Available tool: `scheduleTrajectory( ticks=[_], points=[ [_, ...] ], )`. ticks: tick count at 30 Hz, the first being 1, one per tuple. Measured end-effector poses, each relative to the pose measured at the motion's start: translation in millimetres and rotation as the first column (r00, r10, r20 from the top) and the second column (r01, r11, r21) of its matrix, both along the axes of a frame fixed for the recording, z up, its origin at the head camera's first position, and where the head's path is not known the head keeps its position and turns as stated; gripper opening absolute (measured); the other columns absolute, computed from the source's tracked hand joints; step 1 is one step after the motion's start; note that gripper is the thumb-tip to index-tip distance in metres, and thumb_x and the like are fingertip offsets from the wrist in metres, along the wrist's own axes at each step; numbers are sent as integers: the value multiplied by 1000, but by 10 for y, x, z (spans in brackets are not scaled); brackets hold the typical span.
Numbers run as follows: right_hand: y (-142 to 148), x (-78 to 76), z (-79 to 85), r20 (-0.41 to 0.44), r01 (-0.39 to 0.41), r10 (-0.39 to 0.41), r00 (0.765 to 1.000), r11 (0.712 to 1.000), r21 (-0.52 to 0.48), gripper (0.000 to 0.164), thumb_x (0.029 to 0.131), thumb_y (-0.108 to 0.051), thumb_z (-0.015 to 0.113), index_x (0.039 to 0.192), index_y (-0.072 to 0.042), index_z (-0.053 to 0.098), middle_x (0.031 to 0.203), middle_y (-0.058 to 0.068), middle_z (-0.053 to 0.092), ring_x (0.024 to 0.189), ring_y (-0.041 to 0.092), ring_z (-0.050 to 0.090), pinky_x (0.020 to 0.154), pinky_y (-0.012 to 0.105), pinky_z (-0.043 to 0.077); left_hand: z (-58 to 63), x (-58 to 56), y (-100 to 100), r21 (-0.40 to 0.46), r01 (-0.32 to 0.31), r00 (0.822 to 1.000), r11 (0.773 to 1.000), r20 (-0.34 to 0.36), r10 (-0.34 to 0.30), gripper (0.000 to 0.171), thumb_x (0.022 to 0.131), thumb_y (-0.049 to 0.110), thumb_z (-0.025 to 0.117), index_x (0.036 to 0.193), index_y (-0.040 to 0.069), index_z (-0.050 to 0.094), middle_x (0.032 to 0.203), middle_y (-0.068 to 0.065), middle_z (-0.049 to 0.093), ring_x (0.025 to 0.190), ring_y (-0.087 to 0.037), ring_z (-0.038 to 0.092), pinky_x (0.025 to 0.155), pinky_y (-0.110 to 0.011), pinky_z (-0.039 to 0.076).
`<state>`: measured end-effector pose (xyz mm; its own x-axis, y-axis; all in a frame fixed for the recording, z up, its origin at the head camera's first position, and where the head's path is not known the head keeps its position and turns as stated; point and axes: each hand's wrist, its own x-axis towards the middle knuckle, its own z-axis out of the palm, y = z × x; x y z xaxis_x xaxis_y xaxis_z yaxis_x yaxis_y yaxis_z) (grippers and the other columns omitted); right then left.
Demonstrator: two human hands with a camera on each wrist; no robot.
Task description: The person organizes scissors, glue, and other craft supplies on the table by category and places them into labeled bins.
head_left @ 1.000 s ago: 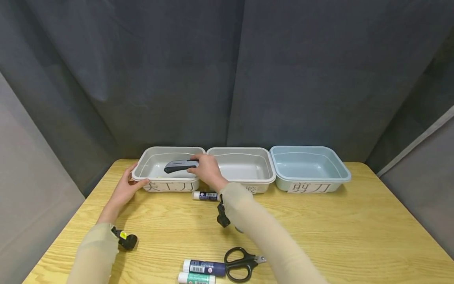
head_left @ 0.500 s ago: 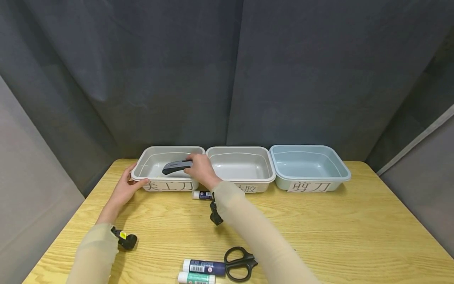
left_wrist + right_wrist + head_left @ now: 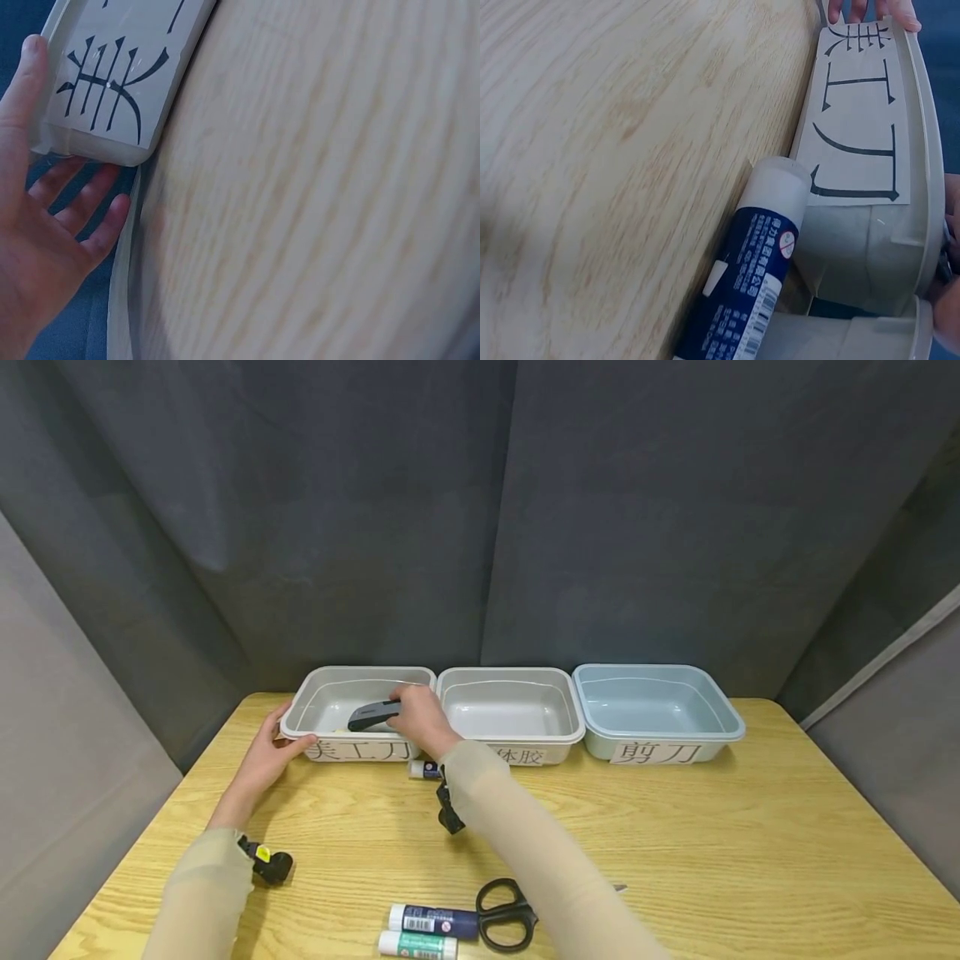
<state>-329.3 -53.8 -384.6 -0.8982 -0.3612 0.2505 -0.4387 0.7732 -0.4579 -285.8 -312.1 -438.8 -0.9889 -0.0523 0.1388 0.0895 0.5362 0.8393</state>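
Observation:
A grey-and-black utility knife [image 3: 372, 715] is held by one end in my right hand [image 3: 422, 721], low inside the left grey bin [image 3: 360, 737]. In the right wrist view only part of that hand [image 3: 949, 315] shows, behind the bin's rim. My left hand [image 3: 264, 758] holds the same bin at its front left corner. Its thumb lies on the front edge and its fingers are along the side, as the left wrist view of the hand [image 3: 45, 247] also shows. A small patch of yellow shows under the knife; what it is cannot be made out.
A middle grey bin [image 3: 517, 742] and a blue bin [image 3: 660, 739] stand alongside. A glue stick [image 3: 742, 277] lies before the bins. Nearer are a blue glue stick [image 3: 435, 921], a green glue stick [image 3: 417, 944] and black-handled scissors [image 3: 506, 914], partly under my right forearm.
My right hand has moved slightly left and down, lowering the utility knife deeper into the left bin. The left hand has stayed at the bin's corner.

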Motion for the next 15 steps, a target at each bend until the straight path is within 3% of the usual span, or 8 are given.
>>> scheduleTrajectory(
  ticks=[8,15],
  points=[
    [-41,-10,-1,10,14,-14,1000,1000,15,36,75,-19,74,109,-9,65,108,3,66,100,17,59,86,27,46,-8,25,17,19,5,1000,1000,-1,-5,85,83,38,63,147,14,12,144,-19,27,117,-30,37,87,-27,34],
    [-41,-35,29,23,8,-9,1000,999,53,31,76,-24,74,103,-9,68,101,4,67,96,19,58,85,29,45,-7,21,44,34,6,1000,999,2,-6,84,84,37,64,146,13,12,145,-18,26,119,-31,36,90,-32,32]
  ],
)
